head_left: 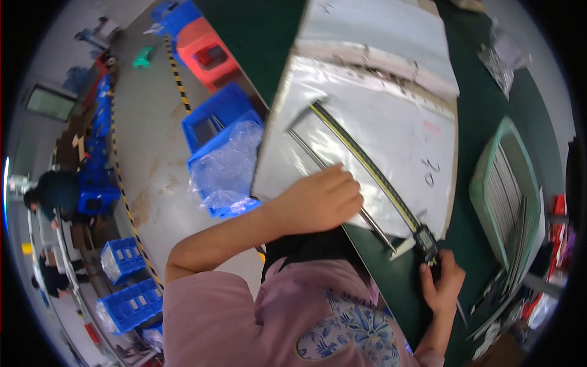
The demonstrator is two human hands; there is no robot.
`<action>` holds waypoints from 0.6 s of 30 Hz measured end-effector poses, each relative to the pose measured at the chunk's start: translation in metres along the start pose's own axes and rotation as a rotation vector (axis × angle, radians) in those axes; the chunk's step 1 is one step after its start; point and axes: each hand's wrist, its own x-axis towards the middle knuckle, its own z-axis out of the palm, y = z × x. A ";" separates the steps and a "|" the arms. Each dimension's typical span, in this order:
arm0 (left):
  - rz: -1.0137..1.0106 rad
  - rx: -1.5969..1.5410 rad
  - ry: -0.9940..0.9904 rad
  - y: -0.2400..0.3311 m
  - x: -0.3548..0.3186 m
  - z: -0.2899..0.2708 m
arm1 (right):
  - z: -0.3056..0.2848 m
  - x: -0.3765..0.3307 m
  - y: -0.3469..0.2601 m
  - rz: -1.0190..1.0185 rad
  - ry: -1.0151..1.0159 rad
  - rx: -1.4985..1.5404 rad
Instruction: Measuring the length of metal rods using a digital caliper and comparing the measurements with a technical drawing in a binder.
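A long digital caliper lies slantwise over an open binder with plastic-sleeved sheets. My right hand grips the caliper at its near end, beside the display. Closed around the middle of a thin metal rod is my left hand; its fingers hide that stretch of the rod. The rod runs roughly parallel to the caliper's beam, between its jaws. One rod end is close to the far jaw, the other close to the near jaw; whether they touch I cannot tell.
A pale green basket of metal rods stands on the green table at right. Plastic bags lie at the far right. Left of the table are blue bins and a red stool. Other people are at far left.
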 end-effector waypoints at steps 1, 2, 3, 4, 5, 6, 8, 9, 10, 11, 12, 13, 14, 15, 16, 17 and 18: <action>-0.011 0.008 -0.010 0.000 0.001 0.002 | 0.001 0.001 0.001 -0.020 -0.007 0.010; -0.025 0.009 -0.017 0.000 0.002 -0.002 | 0.001 0.003 0.003 -0.045 -0.014 0.020; -0.039 0.009 -0.024 0.001 0.001 -0.005 | 0.000 0.003 0.004 -0.058 -0.023 0.014; -0.018 -0.035 -0.033 0.000 0.001 -0.007 | -0.003 0.006 0.001 -0.071 -0.029 0.008; -0.025 0.001 0.004 -0.002 0.002 -0.008 | -0.005 0.008 -0.001 -0.079 -0.023 0.007; -0.036 0.053 0.041 -0.004 0.003 -0.008 | -0.006 0.009 -0.002 -0.045 -0.020 0.004; -0.023 0.038 0.018 -0.004 0.004 -0.008 | -0.006 0.009 -0.001 -0.095 -0.023 -0.015; -0.031 0.049 0.002 -0.005 0.004 -0.008 | -0.006 0.008 0.000 -0.102 -0.012 -0.012; -0.015 0.038 -0.004 -0.006 0.004 -0.008 | -0.006 0.008 0.000 -0.082 -0.007 -0.010; -0.019 0.038 -0.009 -0.005 0.004 -0.007 | -0.007 0.008 0.000 -0.093 -0.002 -0.015; -0.024 0.040 -0.013 -0.005 0.003 -0.007 | -0.007 0.008 0.000 -0.106 0.002 -0.020; -0.015 0.033 -0.016 -0.005 0.003 -0.007 | -0.007 0.007 -0.001 -0.095 0.005 -0.019; -0.020 0.041 -0.018 -0.004 0.002 -0.007 | -0.006 0.006 0.000 -0.114 0.010 -0.025; -0.025 0.049 -0.019 -0.003 0.001 -0.007 | -0.006 0.005 0.000 -0.133 0.014 -0.031; -0.023 0.045 -0.021 -0.002 0.001 -0.008 | -0.005 0.004 0.000 -0.128 0.014 -0.030; -0.033 0.040 -0.025 -0.002 0.002 -0.008 | -0.004 0.003 0.001 -0.137 0.022 -0.047; -0.043 0.035 -0.028 -0.002 0.002 -0.008 | -0.004 0.002 0.001 -0.147 0.029 -0.065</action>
